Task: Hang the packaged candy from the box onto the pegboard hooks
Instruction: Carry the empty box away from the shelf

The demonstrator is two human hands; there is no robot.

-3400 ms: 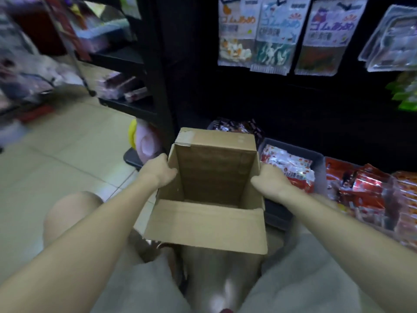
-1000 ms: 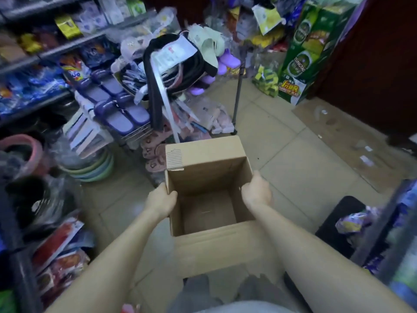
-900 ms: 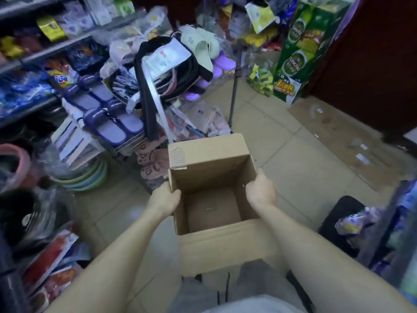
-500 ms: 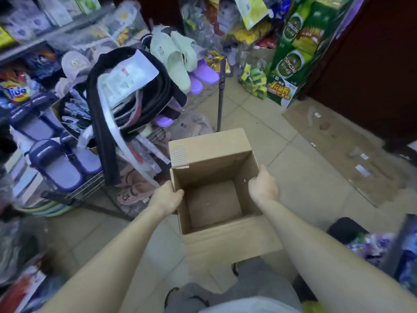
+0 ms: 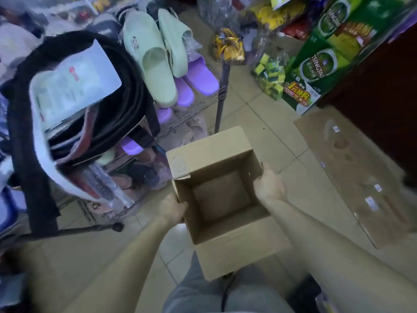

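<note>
The cardboard box [image 5: 220,193], low in the middle of the frame above the tiled floor [image 5: 277,123], shows only its bare bottom, so it should carry light, stiff but easily crushed. The left hand [image 5: 172,208] grasps its left wall and the right hand [image 5: 269,185] its right rim, a sound two-sided hold; slippers [image 5: 155,57] hang at upper left.

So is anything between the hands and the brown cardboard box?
No. The left hand and the right hand already grip opposite walls of the open brown cardboard box. Its inside looks empty, and no pegboard is in view.
</note>
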